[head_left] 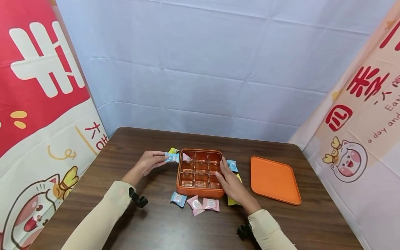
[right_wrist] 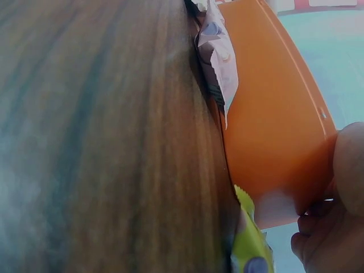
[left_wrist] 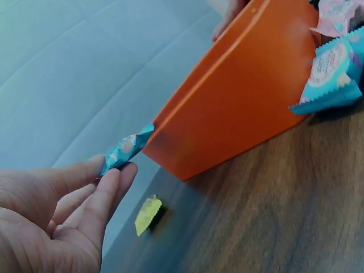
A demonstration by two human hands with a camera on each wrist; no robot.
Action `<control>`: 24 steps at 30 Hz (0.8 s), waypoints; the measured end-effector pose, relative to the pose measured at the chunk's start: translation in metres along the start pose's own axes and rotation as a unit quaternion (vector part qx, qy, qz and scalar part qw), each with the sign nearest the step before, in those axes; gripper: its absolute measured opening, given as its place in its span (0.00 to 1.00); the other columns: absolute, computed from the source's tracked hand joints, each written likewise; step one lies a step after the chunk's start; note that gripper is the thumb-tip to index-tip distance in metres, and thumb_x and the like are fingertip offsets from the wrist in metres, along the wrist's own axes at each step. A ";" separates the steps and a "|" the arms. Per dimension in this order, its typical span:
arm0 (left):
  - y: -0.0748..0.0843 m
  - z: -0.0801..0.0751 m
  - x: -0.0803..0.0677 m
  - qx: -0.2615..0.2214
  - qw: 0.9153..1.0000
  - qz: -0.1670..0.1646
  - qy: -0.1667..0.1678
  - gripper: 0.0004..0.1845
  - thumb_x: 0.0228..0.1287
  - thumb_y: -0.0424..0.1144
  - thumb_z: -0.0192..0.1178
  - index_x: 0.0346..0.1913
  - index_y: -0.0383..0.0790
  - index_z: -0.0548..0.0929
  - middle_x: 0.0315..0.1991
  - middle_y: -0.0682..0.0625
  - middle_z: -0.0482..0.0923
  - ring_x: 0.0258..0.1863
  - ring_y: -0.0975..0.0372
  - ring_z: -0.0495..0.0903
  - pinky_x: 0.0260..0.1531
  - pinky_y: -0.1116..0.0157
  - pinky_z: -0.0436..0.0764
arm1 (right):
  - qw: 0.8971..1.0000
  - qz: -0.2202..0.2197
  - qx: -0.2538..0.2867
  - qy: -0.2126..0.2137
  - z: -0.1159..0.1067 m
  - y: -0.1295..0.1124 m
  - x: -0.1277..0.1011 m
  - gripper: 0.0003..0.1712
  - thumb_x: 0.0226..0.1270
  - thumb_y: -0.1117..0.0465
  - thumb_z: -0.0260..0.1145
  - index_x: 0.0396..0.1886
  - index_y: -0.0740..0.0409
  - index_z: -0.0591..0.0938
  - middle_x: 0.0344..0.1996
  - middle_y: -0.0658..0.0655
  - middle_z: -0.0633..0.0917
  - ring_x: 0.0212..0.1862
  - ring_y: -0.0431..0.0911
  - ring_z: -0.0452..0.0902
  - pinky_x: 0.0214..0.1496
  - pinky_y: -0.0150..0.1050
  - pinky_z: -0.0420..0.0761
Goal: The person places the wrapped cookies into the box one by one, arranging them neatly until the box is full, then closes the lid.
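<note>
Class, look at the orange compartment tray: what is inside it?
The orange tray holds one pink packet in its far-left compartment; the other visible compartments look empty. The right hand covers part of the right column.

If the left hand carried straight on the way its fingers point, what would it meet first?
Probably the orange tray: the left hand pinches a blue candy packet whose tip is already near the tray's left wall. Whether it would clear the rim is unclear.

orange lid (head_left: 274,180) right of tray | 2 cartoon banners (head_left: 37,104) | white backdrop (head_left: 212,62)
</note>
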State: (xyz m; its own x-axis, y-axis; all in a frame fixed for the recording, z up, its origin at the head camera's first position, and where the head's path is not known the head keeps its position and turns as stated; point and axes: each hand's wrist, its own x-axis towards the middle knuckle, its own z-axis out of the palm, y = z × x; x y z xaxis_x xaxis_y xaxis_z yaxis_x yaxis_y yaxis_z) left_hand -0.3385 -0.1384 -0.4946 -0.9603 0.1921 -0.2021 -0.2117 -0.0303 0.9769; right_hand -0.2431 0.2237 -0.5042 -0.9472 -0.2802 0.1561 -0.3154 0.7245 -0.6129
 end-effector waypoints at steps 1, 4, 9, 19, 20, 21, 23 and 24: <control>0.000 0.000 0.000 -0.002 1.000 -0.002 -0.004 0.23 0.69 0.28 0.64 0.62 0.19 0.75 0.49 0.39 0.83 0.41 0.62 0.86 0.59 0.52 0.78 | 1.000 0.000 -0.001 -0.001 0.000 0.000 0.000 0.40 0.84 0.44 0.48 0.81 0.64 0.52 0.82 0.53 0.39 0.79 0.58 0.47 0.75 0.62 0.58; 0.002 0.001 -0.001 -0.011 1.000 -0.011 -0.004 0.22 0.70 0.28 0.63 0.62 0.20 0.76 0.48 0.41 0.84 0.40 0.63 0.87 0.59 0.53 0.77 | 1.000 -0.001 0.001 -0.003 0.000 0.000 0.000 0.40 0.84 0.44 0.47 0.81 0.63 0.51 0.82 0.53 0.39 0.80 0.58 0.46 0.75 0.62 0.58; 0.008 0.002 -0.004 -0.022 1.000 -0.015 -0.014 0.22 0.72 0.28 0.61 0.64 0.21 0.75 0.52 0.40 0.82 0.42 0.63 0.86 0.61 0.53 0.76 | 1.000 -0.003 0.003 0.001 0.000 0.001 0.000 0.40 0.84 0.44 0.48 0.81 0.63 0.52 0.82 0.53 0.40 0.79 0.58 0.47 0.75 0.62 0.58; 0.014 0.009 -0.009 -0.006 0.999 -0.014 -0.037 0.24 0.72 0.31 0.63 0.66 0.23 0.75 0.51 0.41 0.82 0.42 0.63 0.85 0.62 0.53 0.75 | 1.000 0.003 -0.002 -0.003 0.000 0.001 0.000 0.40 0.83 0.42 0.47 0.81 0.61 0.52 0.81 0.49 0.40 0.80 0.53 0.45 0.76 0.59 0.57; 0.014 0.010 -0.010 -0.008 0.999 -0.013 -0.039 0.24 0.72 0.31 0.62 0.66 0.23 0.75 0.51 0.40 0.82 0.42 0.63 0.85 0.62 0.53 0.75 | 1.000 0.003 -0.002 -0.003 0.000 0.001 0.000 0.40 0.83 0.42 0.47 0.81 0.61 0.52 0.81 0.49 0.40 0.80 0.54 0.45 0.77 0.59 0.57; 0.014 0.011 -0.010 -0.008 0.999 -0.012 -0.042 0.24 0.72 0.31 0.62 0.66 0.23 0.74 0.51 0.40 0.82 0.42 0.63 0.85 0.62 0.54 0.75 | 1.000 0.001 -0.001 -0.002 0.000 0.001 0.000 0.40 0.83 0.42 0.47 0.81 0.62 0.52 0.82 0.50 0.40 0.80 0.55 0.45 0.76 0.60 0.57; 0.014 0.013 -0.010 -0.010 0.999 -0.011 -0.044 0.23 0.72 0.30 0.62 0.66 0.23 0.74 0.52 0.39 0.81 0.43 0.63 0.85 0.62 0.54 0.76 | 1.000 0.002 0.000 -0.001 0.000 0.001 0.000 0.41 0.83 0.41 0.46 0.81 0.61 0.52 0.82 0.50 0.40 0.80 0.55 0.46 0.76 0.60 0.57; 0.014 0.014 -0.011 -0.011 0.999 -0.011 -0.044 0.23 0.72 0.30 0.62 0.66 0.23 0.74 0.52 0.39 0.81 0.43 0.63 0.85 0.61 0.55 0.77 | 1.000 0.002 -0.001 -0.002 0.000 0.001 0.000 0.41 0.83 0.40 0.46 0.81 0.61 0.52 0.82 0.50 0.40 0.80 0.55 0.46 0.76 0.60 0.57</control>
State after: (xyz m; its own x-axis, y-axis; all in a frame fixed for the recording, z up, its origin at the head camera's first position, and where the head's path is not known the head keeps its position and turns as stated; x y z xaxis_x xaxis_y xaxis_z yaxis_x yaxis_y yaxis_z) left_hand -0.3285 -0.1268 -0.4782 -0.9361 0.2785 -0.2150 -0.2370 -0.0475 0.9704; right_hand -0.2435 0.2240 -0.5046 -0.9483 -0.2791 0.1511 -0.3115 0.7269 -0.6120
